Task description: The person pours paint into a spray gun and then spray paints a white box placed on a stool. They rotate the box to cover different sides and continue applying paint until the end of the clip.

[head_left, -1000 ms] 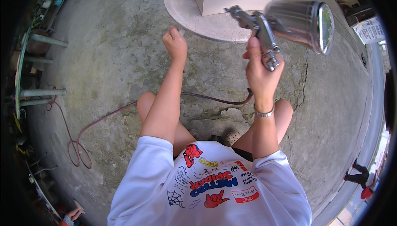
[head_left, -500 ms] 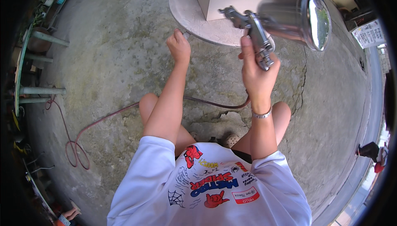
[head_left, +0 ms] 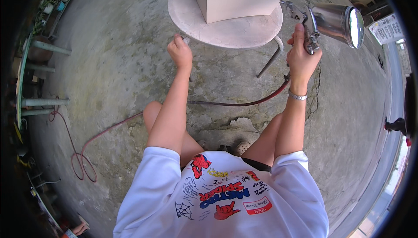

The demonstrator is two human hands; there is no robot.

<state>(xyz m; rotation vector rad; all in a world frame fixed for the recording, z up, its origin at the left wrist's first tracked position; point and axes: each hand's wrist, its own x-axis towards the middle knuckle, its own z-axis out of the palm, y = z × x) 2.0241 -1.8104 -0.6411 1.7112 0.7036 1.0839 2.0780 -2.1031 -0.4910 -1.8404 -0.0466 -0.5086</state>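
My right hand point(head_left: 302, 66) is wrapped round the handle of a metal spray gun point(head_left: 310, 28), just right of a stool. The gun's shiny round cup point(head_left: 334, 19) points out to the right, and its nozzle end is close to the box's right corner. A white box point(head_left: 244, 4) with plain sides rests on the round, pale stool point(head_left: 191, 25). At the stool's near left, my left hand point(head_left: 179, 51) is closed around the top of a stool leg point(head_left: 187, 41), mostly hidden by my fingers. A red hose point(head_left: 265, 100) runs up to my right wrist.
The hose crosses the cracked concrete floor point(head_left: 117, 64) and lies in a loop point(head_left: 82, 166) at left. A green bench-like frame point(head_left: 48, 102) and potted plants point(head_left: 48, 8) line the left side. A printed sack point(head_left: 386, 30) stands at far right.
The spray gun and my right hand have moved to the right, away from the box's front. The stool and my left hand sit slightly farther left in view, and the stool's right leg now shows.
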